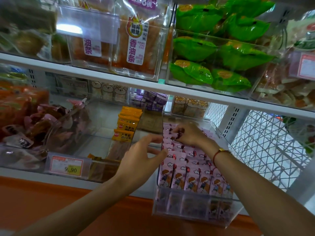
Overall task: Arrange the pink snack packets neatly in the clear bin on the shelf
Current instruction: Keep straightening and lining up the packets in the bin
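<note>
A clear bin (196, 210) juts out from the lower shelf, filled with rows of pink snack packets (192, 178) standing upright. My right hand (189, 134) reaches into the back of the bin, its curled fingers pinching the tops of pink packets there. My left hand (144, 157) is at the bin's left wall, fingers spread and touching the wall's upper edge, thumb just over the packets.
Left of the bin stands another clear bin with orange packets (127, 126) and a 9.90 price tag (68, 166). A bin of brown-pink snacks (34, 126) sits far left. The shelf above (119, 80) carries green bags (213, 55). White wire mesh (265, 142) lies to the right.
</note>
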Motion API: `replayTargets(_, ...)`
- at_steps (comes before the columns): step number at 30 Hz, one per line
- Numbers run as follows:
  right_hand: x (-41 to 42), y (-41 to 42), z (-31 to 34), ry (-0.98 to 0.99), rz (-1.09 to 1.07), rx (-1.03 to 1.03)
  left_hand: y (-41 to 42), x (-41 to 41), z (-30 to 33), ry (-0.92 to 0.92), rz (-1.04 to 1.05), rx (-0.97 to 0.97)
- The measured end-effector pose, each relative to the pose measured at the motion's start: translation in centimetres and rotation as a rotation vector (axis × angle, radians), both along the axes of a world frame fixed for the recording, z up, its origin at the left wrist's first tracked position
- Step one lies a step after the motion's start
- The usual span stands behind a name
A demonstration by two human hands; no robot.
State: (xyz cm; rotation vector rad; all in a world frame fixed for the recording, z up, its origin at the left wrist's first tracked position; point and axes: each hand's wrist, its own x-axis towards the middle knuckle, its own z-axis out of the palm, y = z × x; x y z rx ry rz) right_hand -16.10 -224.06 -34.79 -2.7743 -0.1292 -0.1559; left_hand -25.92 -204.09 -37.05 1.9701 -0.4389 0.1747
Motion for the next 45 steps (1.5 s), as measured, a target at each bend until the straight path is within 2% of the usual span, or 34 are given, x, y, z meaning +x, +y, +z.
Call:
replayTargets(6,-0.4,-0.9,1.5,0.196,0.086,-0.061,0.1,0.3,-0.2,0.030,-0.046,-0.046)
replayTargets(10,-2.3,-1.8,2.3,-0.017,0.038,0.051,0.5,0.5,-0.2,0.054,-0.084,-0.054)
replayTargets(12,-3.7,-1.5,2.3,-0.048,0.087,0.099,0.6,0.6,-0.3,0.047,-0.085,-0.038)
replayTargets(15,-5.1,-0.7,1.4,0.011,0.146,-0.022,0.6,0.7,-0.1,0.037,-0.071,-0.012)
replayTargets(17,-5.3,-0.3,1.0,-0.068,0.089,-0.067,0.6,0.6,0.0,0.022,-0.055,0.020)
replayTargets(21,-6.0,0.4,0.9,-0.258,0.030,0.017,0.6,0.2,0.3,-0.048,0.013,0.090)
replayTargets(23,-6.9,0.8,1.1,-0.396,0.016,0.139,0.7,0.0,0.6,-0.081,0.042,0.103)
replayTargets(27,-9.7,1.5,2.4,-0.756,-0.005,0.546,0.8,-0.4,1.6,-0.173,0.075,0.063)
replayTargets(30,-11.8,2.0,2.7,-0.855,-0.051,0.760,0.7,-0.9,2.2,-0.235,0.061,-0.017)
replayTargets(33,-13.5,2.6,2.9,-0.773,-0.080,0.977,0.2,-1.4,2.6,-0.284,-0.012,-0.004)
replayTargets(38,-14.7,3.1,3.2,-0.401,-0.141,1.365,-0.8,-2.4,2.6,-0.287,-0.129,-0.014)
replayTargets(41,-14.8,2.9,3.5,-0.321,-0.130,1.477,-1.0,-2.4,2.8,-0.262,-0.155,-0.069)
replayTargets(45,-14.6,2.2,3.5,-0.240,-0.107,1.501,-1.3,-2.4,2.7,-0.247,-0.148,-0.084)
